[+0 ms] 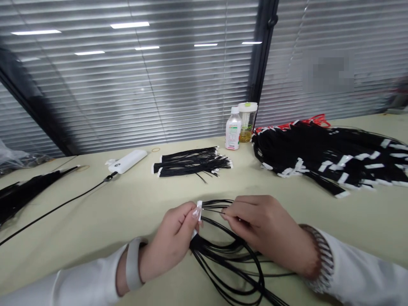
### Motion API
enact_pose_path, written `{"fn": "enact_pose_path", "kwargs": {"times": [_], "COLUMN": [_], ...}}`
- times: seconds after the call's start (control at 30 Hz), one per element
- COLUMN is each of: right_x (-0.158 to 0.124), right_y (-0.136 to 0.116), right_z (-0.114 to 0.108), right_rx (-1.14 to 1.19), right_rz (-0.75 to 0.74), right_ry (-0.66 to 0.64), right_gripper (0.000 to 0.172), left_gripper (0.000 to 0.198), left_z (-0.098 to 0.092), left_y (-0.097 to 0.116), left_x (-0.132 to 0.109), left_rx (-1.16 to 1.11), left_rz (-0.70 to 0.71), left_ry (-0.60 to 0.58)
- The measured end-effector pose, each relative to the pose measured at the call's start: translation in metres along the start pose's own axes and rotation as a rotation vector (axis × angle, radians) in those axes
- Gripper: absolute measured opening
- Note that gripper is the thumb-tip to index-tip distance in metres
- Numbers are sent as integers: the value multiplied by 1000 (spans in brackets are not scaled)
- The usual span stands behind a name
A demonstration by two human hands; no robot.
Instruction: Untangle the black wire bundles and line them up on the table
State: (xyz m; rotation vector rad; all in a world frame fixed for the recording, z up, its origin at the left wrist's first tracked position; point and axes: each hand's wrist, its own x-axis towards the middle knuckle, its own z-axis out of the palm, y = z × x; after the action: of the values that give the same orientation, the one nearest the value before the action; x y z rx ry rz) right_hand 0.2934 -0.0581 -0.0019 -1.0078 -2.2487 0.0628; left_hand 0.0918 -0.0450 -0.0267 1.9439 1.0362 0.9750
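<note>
A looped bundle of black cables (261,272) hangs between my hands over the pale table. My left hand (174,236) is closed on the bundle's end, with its thumb pressed on a white connector strip (199,208). Several thin black wires run from that strip toward the right. At their far side my right hand (267,229) pinches one thin wire between thumb and index finger. The other wires pass behind its fingers, where part of them is hidden.
Short black cable bundles (191,162) with white ends lie behind my hands. A large cable pile (318,148) is at right. A white bottle (233,129) and a clear cup (247,123) stand near the window blinds. At left are a white power bank (129,161) and another black bundle (32,189).
</note>
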Motion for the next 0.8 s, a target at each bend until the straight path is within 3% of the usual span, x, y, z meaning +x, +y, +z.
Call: {"fn": "enact_pose_path", "kwargs": {"times": [0.2, 0.4, 0.8], "right_x": [0, -3, -2], "right_y": [2, 1, 2], "right_z": [-1, -2, -1], "right_rx": [-25, -33, -87], "right_rz": [-9, 11, -12], "right_ry": [-11, -20, -71], "right_gripper": [22, 22, 25], "left_gripper": [38, 39, 37], "left_z": [1, 0, -1], "left_y": [0, 3, 4], "left_x": [3, 5, 3], "left_rx": [-94, -48, -73], "left_rz": [-87, -71, -73], "left_ry": [84, -14, -81]}}
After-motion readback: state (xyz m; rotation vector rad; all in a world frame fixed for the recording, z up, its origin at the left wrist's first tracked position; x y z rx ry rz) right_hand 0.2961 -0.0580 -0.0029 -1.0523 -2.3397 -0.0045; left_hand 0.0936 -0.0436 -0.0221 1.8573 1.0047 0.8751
